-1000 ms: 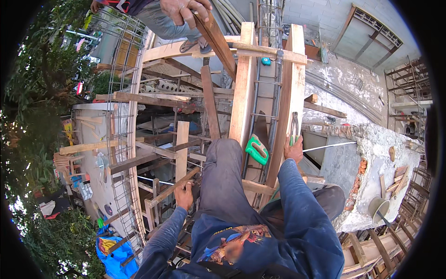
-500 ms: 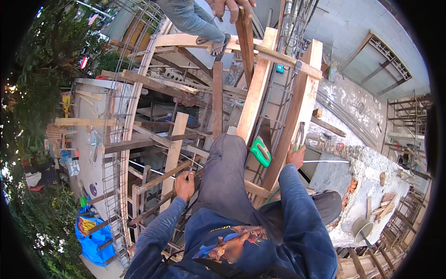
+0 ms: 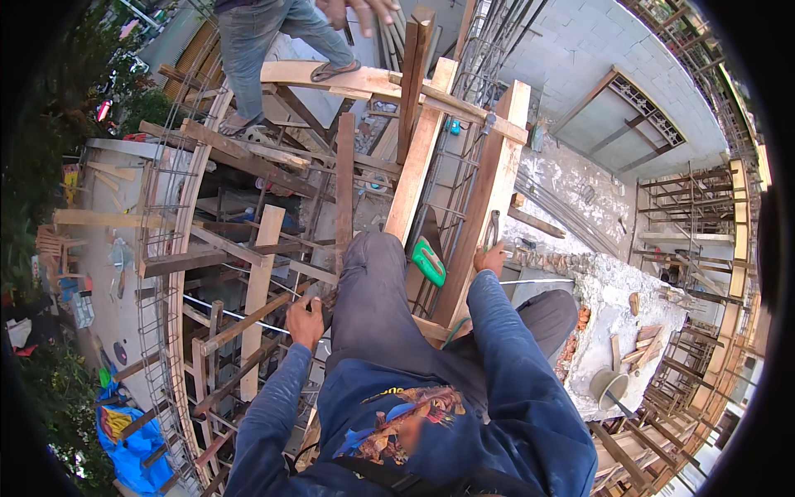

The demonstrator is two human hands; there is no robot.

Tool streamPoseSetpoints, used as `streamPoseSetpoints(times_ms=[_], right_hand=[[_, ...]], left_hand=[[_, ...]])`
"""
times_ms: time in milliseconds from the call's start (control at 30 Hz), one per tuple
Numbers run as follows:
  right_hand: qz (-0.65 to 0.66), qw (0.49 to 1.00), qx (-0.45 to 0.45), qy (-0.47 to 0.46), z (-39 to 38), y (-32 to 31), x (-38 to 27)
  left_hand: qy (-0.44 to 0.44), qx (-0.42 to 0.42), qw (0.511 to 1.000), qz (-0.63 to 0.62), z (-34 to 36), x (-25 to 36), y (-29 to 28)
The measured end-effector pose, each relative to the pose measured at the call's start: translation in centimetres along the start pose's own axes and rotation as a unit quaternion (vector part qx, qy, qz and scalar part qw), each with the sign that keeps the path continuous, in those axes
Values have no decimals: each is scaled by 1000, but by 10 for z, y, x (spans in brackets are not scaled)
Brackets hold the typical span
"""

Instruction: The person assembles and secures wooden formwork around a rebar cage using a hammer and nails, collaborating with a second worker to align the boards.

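Observation:
My right hand is closed around pincers, resting on the light board at the right side of the rebar-filled beam form. To the left of my knee, my left hand has its fingers curled beside dark timber battens; whatever they hold is too small to make out. A handsaw with a green handle leans inside the form between my hands, its blade pointing away from me.
A co-worker's leg and hand are at the top, near an upright post. A teal tape measure lies in the form. Rebar cages, open gaps and props lie left; a rough concrete ledge carries a bowl.
The view has shifted, so the scene sits further left. The co-worker's feet are now wide apart, one lower left, and their hand has come off the upright post. My hands keep nearly the same places.

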State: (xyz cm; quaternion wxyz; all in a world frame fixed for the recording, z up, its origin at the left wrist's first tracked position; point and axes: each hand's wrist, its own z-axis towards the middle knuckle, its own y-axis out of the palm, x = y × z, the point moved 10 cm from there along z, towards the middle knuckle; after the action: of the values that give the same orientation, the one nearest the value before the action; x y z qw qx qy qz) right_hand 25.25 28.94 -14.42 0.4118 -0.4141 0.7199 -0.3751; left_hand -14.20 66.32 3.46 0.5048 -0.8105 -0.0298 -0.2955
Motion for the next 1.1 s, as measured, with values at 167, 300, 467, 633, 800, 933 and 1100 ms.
streamPoseSetpoints(times_ms=[167, 300, 467, 633, 800, 933, 1100], right_hand=[[-11, 1000, -21, 7, -14, 2, -7], [-35, 998, -34, 35, -2, 6, 9], [20, 998, 50, 29, -16, -20, -2], [291, 924, 143, -204, -26, -127, -98], [505, 785, 104, -344, -154, -312, -228], [511, 471, 16, -719, -327, -466, -260], [391, 312, -166, -849, -496, -486, -259]], left_hand=[[-22, 0, 1000, 12, -5, 3, -7], [-42, -17, 999, 11, -4, 11, -8], [11, 45, 999, 10, -4, 2, -14], [-28, -21, 999, -9, -3, 9, -12], [-16, -9, 1000, -14, -6, 6, -20], [2, 9, 999, -36, -5, 21, -6], [18, 9, 1000, -4, -6, 18, -13]])
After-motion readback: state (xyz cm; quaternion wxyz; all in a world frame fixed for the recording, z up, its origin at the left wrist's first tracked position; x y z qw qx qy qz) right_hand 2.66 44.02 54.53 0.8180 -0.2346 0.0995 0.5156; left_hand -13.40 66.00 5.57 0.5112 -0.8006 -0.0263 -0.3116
